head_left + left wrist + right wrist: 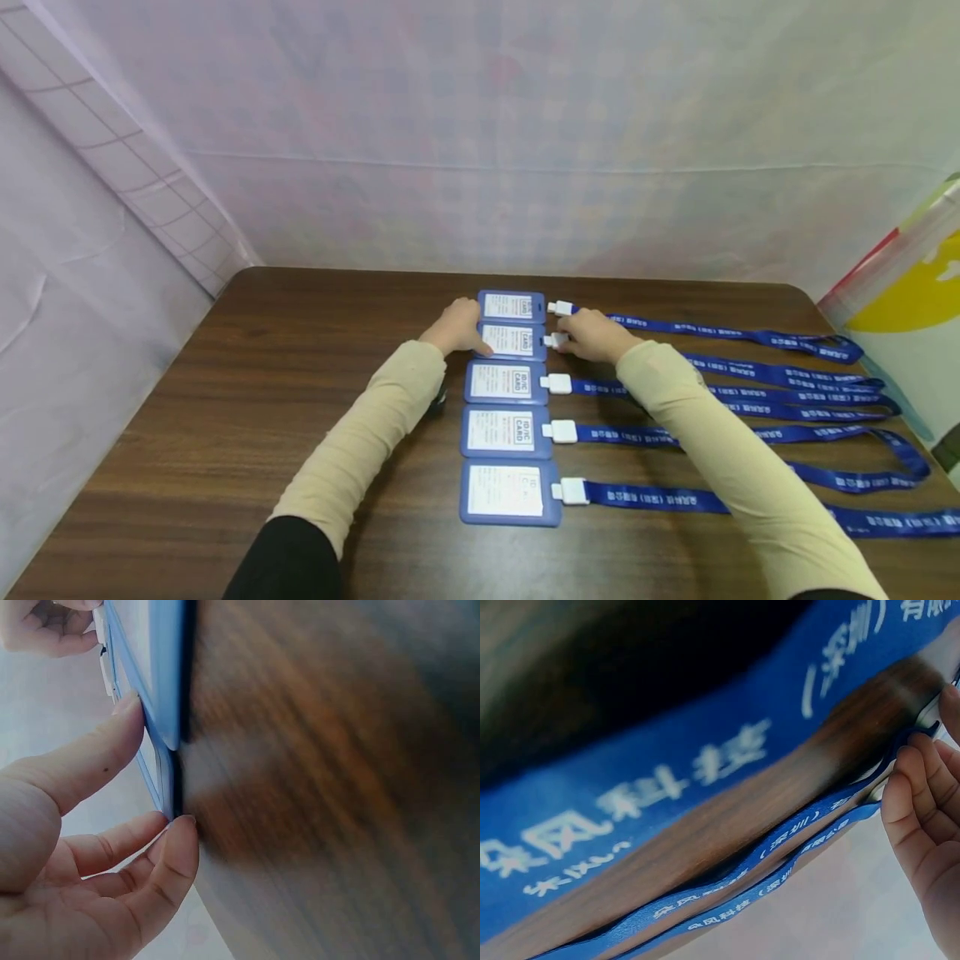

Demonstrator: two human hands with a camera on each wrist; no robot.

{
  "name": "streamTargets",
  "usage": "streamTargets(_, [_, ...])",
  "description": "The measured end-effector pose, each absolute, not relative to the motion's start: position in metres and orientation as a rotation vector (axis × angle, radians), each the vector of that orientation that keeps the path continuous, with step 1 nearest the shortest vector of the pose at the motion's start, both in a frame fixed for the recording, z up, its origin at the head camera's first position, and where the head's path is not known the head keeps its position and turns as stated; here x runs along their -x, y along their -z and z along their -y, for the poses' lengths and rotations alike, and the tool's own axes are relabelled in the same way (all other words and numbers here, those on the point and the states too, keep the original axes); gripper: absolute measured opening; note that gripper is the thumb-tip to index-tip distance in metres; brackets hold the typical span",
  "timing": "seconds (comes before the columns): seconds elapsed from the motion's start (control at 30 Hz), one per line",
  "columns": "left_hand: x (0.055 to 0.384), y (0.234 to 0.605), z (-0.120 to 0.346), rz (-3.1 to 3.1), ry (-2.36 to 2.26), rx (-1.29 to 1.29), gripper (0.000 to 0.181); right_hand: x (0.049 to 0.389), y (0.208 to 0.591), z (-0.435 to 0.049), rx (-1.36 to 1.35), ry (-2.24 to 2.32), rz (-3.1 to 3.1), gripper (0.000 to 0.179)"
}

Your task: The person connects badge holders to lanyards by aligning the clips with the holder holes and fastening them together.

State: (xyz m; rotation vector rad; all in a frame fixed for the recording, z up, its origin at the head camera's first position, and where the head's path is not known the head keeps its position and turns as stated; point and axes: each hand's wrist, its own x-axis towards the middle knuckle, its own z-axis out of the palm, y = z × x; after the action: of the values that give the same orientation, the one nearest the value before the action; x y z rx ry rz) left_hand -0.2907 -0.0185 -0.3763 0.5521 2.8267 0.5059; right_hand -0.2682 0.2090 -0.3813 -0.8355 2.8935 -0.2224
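Note:
Several blue badge holders with white cards lie in a column on the table. My left hand (454, 327) is at the left end of the second holder from the back (507, 341), pinching it between thumb and fingertips. The left wrist view shows the thumb (101, 754) on its edge. My right hand (596, 335) pinches the white clip (556, 340) of a blue lanyard at that holder's right end; its fingers hide part of the clip. The rearmost holder (512, 307) lies just behind, with its own white clip (560, 308) slightly apart from its slot.
Three nearer holders, such as the front one (510, 492), have white clips (574, 491) at their right ends. Blue lanyards (806, 343) stretch right across the brown table (247, 400), some beneath my right forearm. A pale curtain (480, 167) hangs behind the table.

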Motion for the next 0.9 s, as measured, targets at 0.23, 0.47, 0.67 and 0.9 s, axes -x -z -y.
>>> streamTargets(0.23, [0.2893,0.3768,0.0192,-2.790,-0.583,-0.574,0.048,0.2664,0.3821,-0.2091,0.816,0.250,-2.901,0.017])
streamTargets(0.47, [0.2883,0.3758,0.0210,-2.796,-0.590,-0.593,0.049,0.2671,0.3843,-0.2081,0.799,0.262,-2.911,0.019])
streamTargets(0.67, [0.2884,0.3752,0.0211,-2.791,-0.566,-0.578,0.055,0.2682,0.3863,-0.2072,0.808,0.265,-2.917,0.019])
streamTargets(0.9, [0.2882,0.3748,0.0199,-2.787,-0.540,-0.572,0.057,0.2678,0.3877,-0.2046,0.854,0.242,-2.934,0.014])
